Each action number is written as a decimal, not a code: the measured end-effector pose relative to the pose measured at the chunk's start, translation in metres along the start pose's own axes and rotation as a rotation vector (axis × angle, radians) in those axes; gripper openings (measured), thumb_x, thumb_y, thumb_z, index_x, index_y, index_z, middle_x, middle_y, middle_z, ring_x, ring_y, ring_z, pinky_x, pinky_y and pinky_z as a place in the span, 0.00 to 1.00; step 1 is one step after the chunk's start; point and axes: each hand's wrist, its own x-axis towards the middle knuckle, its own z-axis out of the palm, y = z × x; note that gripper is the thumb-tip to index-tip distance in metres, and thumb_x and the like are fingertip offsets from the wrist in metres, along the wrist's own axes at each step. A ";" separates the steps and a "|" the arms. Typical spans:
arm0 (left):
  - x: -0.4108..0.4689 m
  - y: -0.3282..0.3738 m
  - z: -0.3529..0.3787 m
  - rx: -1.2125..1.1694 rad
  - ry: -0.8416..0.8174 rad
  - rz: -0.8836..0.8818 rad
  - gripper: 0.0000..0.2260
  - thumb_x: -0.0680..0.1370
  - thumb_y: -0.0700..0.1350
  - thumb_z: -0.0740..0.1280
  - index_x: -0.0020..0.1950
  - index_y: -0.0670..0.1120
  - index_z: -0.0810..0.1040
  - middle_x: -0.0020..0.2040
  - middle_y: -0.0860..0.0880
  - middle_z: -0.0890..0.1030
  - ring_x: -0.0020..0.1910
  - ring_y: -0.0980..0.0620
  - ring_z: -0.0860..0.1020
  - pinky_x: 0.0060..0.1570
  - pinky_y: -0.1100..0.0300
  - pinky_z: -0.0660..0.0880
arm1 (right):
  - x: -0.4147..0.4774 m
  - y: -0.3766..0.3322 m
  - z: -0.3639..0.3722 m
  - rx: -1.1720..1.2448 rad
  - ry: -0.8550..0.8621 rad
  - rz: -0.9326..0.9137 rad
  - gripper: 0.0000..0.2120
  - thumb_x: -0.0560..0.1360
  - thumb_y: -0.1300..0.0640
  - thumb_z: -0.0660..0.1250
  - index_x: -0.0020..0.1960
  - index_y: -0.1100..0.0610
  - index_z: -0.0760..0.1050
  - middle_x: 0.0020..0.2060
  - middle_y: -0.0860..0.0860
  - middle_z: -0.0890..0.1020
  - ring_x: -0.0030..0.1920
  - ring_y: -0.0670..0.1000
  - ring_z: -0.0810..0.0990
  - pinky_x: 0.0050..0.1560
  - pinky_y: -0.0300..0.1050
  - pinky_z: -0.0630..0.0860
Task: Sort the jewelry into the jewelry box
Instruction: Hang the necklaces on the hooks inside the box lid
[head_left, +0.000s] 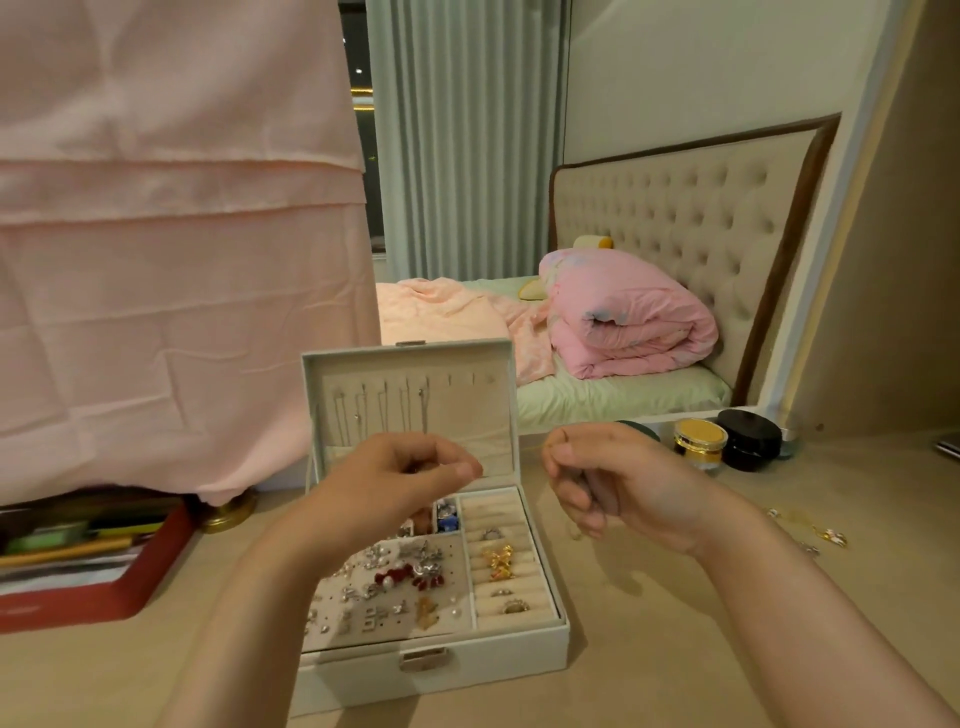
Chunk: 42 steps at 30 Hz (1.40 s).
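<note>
A white jewelry box (545, 639) stands open on the beige table, its lid (498, 364) upright with several thin chains hanging inside. The tray holds many earrings on the left and rings in the padded rolls (501, 561) on the right. My left hand (395, 478) hovers over the back of the tray, fingertips pinched. My right hand (613, 488) is just right of the lid, also pinched. A very thin gold necklace (537, 448) shows faintly by my right thumb, running toward my left hand. Loose jewelry (815, 532) lies on the table to the right.
A gold-lidded jar (698, 439) and a black round case (750, 439) stand behind my right hand. A red tray of papers (104, 592) sits at the left. Pink cloth (156, 260) hangs over the left, with a mirror showing a bed behind the box.
</note>
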 end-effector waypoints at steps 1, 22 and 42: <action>0.000 -0.001 -0.003 -0.006 0.014 -0.001 0.07 0.80 0.50 0.67 0.48 0.52 0.85 0.35 0.56 0.82 0.31 0.59 0.74 0.33 0.69 0.73 | 0.003 -0.002 0.003 -0.001 0.003 -0.004 0.08 0.71 0.52 0.67 0.39 0.56 0.76 0.27 0.53 0.71 0.26 0.51 0.68 0.29 0.42 0.68; 0.011 -0.073 -0.059 0.165 0.197 -0.159 0.09 0.80 0.48 0.66 0.44 0.48 0.83 0.40 0.50 0.85 0.44 0.48 0.83 0.54 0.47 0.80 | 0.095 0.013 0.072 -0.329 0.235 0.069 0.11 0.83 0.58 0.61 0.50 0.60 0.81 0.30 0.51 0.77 0.26 0.49 0.72 0.30 0.44 0.71; 0.061 -0.040 -0.027 -0.001 0.341 -0.024 0.11 0.78 0.51 0.69 0.45 0.44 0.83 0.35 0.51 0.79 0.34 0.55 0.74 0.41 0.58 0.74 | 0.117 -0.005 0.036 -0.503 0.533 -0.091 0.09 0.78 0.58 0.71 0.39 0.54 0.82 0.27 0.47 0.78 0.23 0.46 0.72 0.29 0.42 0.73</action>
